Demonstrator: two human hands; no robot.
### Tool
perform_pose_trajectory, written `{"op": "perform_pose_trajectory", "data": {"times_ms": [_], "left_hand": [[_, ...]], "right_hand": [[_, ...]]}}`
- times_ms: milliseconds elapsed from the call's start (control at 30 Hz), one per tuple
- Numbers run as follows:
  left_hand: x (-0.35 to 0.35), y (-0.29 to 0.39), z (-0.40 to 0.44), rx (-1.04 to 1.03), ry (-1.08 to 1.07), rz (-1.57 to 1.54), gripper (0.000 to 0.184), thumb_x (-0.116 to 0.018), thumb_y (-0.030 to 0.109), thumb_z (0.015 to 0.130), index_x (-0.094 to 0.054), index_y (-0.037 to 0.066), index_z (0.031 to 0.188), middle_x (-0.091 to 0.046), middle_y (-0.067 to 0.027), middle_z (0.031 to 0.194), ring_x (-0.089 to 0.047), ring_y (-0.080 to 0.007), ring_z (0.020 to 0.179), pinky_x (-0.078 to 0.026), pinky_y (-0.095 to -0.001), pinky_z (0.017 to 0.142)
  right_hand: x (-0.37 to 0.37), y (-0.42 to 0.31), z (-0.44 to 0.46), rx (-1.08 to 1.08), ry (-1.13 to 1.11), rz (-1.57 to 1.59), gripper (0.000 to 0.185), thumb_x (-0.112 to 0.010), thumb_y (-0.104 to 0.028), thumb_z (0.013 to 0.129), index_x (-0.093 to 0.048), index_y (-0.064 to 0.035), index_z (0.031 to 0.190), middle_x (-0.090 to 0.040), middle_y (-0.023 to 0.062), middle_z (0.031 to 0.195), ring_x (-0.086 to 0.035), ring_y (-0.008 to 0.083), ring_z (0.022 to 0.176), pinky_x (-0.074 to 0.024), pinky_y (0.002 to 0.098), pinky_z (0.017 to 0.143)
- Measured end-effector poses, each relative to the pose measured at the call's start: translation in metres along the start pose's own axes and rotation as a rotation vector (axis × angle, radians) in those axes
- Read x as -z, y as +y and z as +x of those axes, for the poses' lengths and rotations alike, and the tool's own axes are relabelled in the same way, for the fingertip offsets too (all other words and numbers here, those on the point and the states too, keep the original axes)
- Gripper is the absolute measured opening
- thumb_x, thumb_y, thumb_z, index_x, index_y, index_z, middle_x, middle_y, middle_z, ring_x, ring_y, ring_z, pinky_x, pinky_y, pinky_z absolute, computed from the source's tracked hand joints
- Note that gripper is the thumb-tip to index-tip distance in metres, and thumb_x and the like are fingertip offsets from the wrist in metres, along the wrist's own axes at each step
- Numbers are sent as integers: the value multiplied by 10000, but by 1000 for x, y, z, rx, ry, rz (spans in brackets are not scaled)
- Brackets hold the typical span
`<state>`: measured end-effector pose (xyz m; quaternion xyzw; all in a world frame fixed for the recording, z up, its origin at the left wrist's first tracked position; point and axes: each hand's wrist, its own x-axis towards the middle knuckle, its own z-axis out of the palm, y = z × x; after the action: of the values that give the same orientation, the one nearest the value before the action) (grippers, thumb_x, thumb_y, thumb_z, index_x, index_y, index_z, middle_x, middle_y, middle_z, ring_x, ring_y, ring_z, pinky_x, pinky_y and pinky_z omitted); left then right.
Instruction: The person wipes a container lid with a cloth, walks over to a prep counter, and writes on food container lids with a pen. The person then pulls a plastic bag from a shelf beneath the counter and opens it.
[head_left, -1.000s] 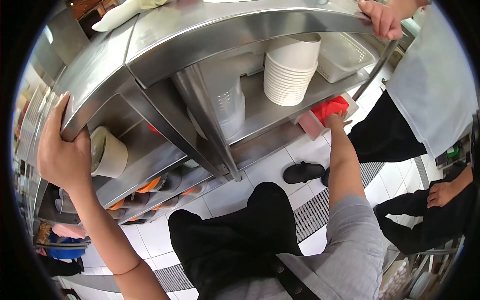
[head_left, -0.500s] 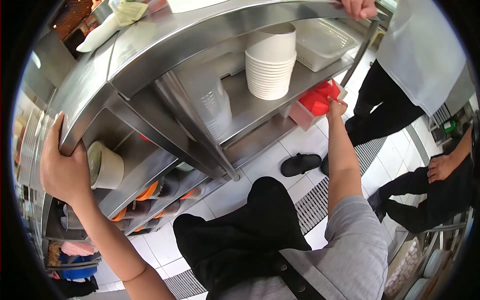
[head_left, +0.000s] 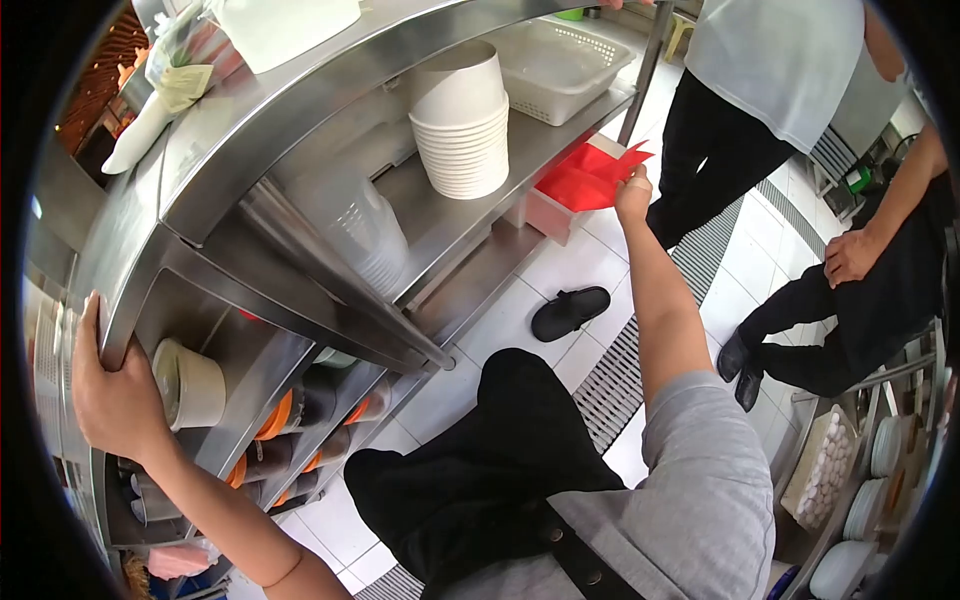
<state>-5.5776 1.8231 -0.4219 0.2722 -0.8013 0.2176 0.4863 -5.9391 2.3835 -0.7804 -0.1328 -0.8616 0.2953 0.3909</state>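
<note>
My left hand [head_left: 122, 405] is wrapped round the left edge of the steel counter [head_left: 190, 190], thumb on the near side. A white tub [head_left: 192, 390] stands on the shelf just right of it. My right hand [head_left: 632, 194] reaches out to a pale box [head_left: 549, 217] at the shelf's far end. Its fingers are closed on the pointed corner of a thin red piece [head_left: 590, 177] that looks like a plastic bag. More red material fills the box, and the folds hide where one piece ends.
A stack of white paper bowls [head_left: 462, 140], clear plastic cups [head_left: 365, 235] and a perforated basket [head_left: 565, 75] share the shelf. Jars with orange lids [head_left: 275, 415] sit lower left. Two people stand on the right, by a floor drain [head_left: 610, 370]. A black shoe [head_left: 570, 313] shows below the box.
The view has shifted, so the shelf sits further left. My right hand has pulled the red corner out toward the right. The co-worker's hand at the counter's far end has nearly left view.
</note>
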Motion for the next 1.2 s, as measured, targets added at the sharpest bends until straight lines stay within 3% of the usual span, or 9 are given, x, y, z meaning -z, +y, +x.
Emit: {"op": "perform_pose_trajectory", "data": {"times_ms": [200,333,600,667,733,833,933,1067,1200], "left_hand": [[-4,-6,0,-52,43,-15,470,-693,141,735,-671,320,1169,-706,35,1046,-683,-206,869,-527,-315,702],[-1,-2,0,-40,36,-29,460,-690,127,728,-679,311,1150,-707,36,1044,-683,-205,867,-527,-313,704],[3,-2,1,-77,16,-67,482,-690,107,707,-674,298,1149,-710,12,1009,-678,-211,860,-525,-331,717],[6,2,0,-58,9,-63,487,-697,109,698,-672,298,1147,-711,9,991,-676,-212,855,-523,-333,718],[8,4,1,-43,-6,-42,488,-708,117,691,-673,299,1142,-710,9,978,-674,-213,845,-521,-333,715],[9,5,1,-59,4,-65,485,-725,135,683,-673,297,1138,-709,6,971,-672,-215,840,-519,-333,714],[9,5,1,-76,31,-85,481,-736,148,685,-672,296,1137,-709,8,954,-671,-214,823,-518,-334,705],[19,15,2,37,-100,-96,510,-740,147,689,-654,264,1179,-701,-18,1022,-656,-238,947,-502,-348,795],[38,33,-8,-372,215,-418,535,-752,191,723,-613,111,1234,-620,-103,1231,-528,-347,1202,-363,-456,1031]], "right_hand": [[-19,-10,9,-201,49,136,226,-721,-58,755,-595,-11,936,-654,181,744,-656,335,727,-514,418,695],[-44,-26,-3,-119,-547,-404,176,-608,-154,827,-636,-26,945,-624,214,1127,-585,375,1095,-472,470,871],[-15,-97,29,344,296,184,119,-529,-93,914,-537,19,953,-567,238,921,-547,418,830,-435,460,789],[-16,-97,28,-44,413,321,130,-514,-120,954,-493,8,965,-565,206,880,-554,394,814,-436,444,771],[-65,-37,27,-142,90,172,140,-542,-156,960,-500,-24,939,-579,151,852,-565,350,799,-444,447,777],[-3,-61,33,-736,-846,1279,131,-535,-183,975,-532,-59,1016,-627,116,965,-600,288,872,-464,443,825],[40,-66,3,-638,-784,1915,209,-511,-191,980,-523,-82,1159,-623,94,1174,-610,280,1061,-449,505,943],[32,-64,-22,-829,-537,1769,194,-491,-147,984,-515,-63,1157,-615,127,1150,-596,276,1073,-482,460,973],[71,-130,-77,-530,-781,1551,193,-543,-122,959,-542,-41,1134,-623,91,1090,-599,223,1068,-484,379,950]]}}
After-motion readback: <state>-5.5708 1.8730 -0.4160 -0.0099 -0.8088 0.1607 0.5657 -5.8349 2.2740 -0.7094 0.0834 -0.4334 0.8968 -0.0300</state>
